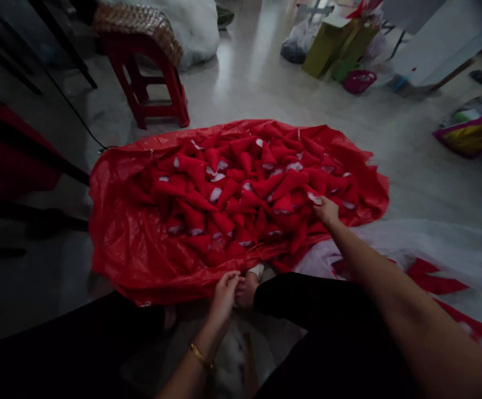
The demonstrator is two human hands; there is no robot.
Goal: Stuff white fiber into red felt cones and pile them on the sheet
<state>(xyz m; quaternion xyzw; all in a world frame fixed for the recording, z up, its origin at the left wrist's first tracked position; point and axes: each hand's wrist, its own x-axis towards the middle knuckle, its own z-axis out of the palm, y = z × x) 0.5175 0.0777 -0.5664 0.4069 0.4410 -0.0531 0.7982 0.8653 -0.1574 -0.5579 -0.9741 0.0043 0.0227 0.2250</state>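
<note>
A heap of red fabric cones, white stuffing showing at their open ends, lies on a spread red plastic bag on the floor. My right hand reaches to the heap's right side, its fingers closed on the white end of a red stuffed cone. Close to the bag's front edge, my left hand has its fingers drawn together in a pinch. Whatever they hold, if anything, is too small to make out. A gold bangle circles that wrist.
Beyond the bag stands a red plastic stool with a woven piece on top. Clear plastic sheeting with red fabric pieces lies at the right. Boxes and a pink basket sit farther back. Dark legs of furniture are at the left.
</note>
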